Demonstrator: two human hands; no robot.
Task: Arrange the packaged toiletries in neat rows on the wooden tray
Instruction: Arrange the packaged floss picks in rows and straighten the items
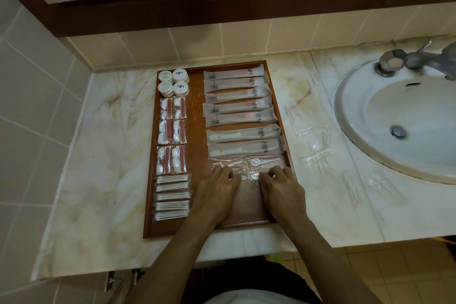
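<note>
A wooden tray point(196, 116) lies on the marble counter. Its left column holds round white soaps point(173, 82), red-and-white vanity packets point(172, 131) and cotton-bud packs point(172, 197). The right column holds several long frosted sachets point(240, 108) in a stack of rows. Below them lie clear plastic packets point(249, 165). My left hand point(217, 187) rests on the left clear packet with its fingers curled at the edge. My right hand point(281, 187) pinches the right clear packet near the tray's middle.
Several more clear plastic packets point(315, 153) lie loose on the marble counter point(103, 155) right of the tray. A white sink point(399, 116) with a metal tap point(419, 59) is at the far right. Tiled wall stands to the left and behind.
</note>
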